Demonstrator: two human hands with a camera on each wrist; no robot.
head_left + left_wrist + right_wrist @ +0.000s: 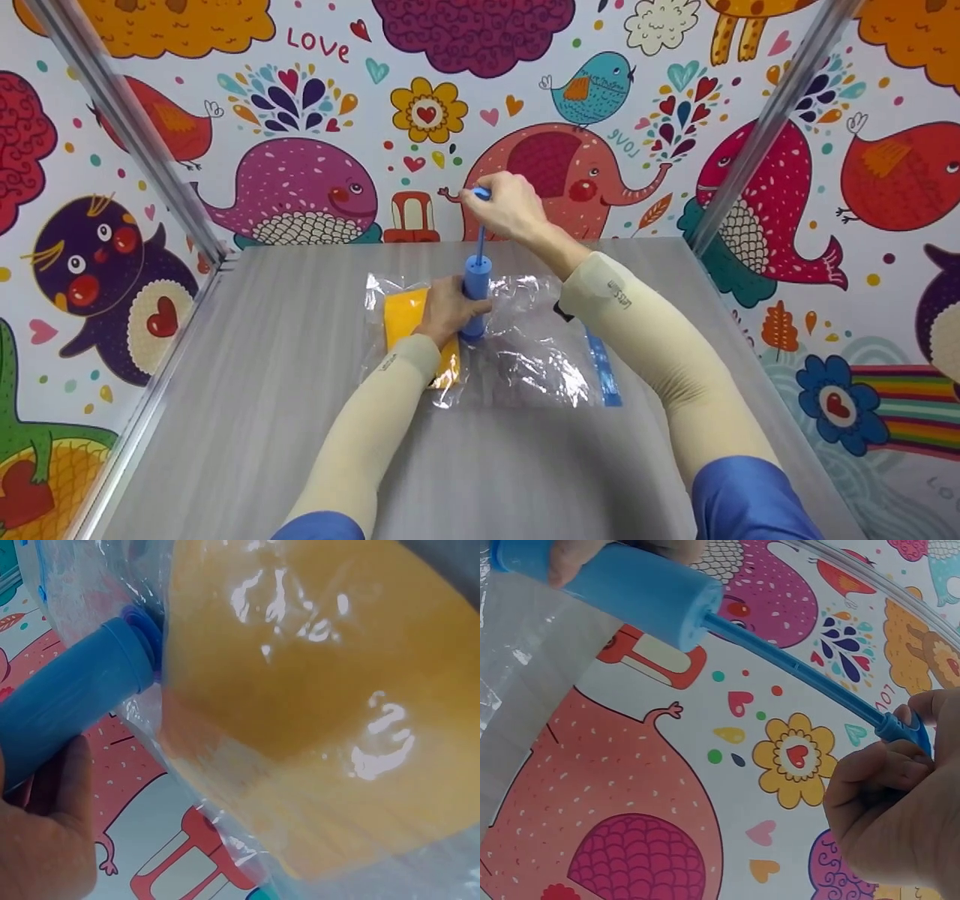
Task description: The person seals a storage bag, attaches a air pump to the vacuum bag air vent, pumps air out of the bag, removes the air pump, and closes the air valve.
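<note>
A blue hand pump (475, 289) stands upright with its lower end on a clear plastic vacuum bag (536, 360). My left hand (448, 306) grips the pump's barrel from the left side. Above it, my right hand (510, 206) grips the pump's handle (904, 731), with the thin rod (795, 667) drawn well out of the barrel. Inside the bag's left part lies a folded yellow item (315, 705). In the left wrist view the barrel's foot meets a round purple-blue valve (146, 634) on the bag.
The bag lies flat and wrinkled on a grey wood-grain table (255, 360). A blue strip (604, 371) runs along its right edge. Walls with cartoon animals (307, 187) rise behind and on both sides, with metal posts (772, 127) at the corners.
</note>
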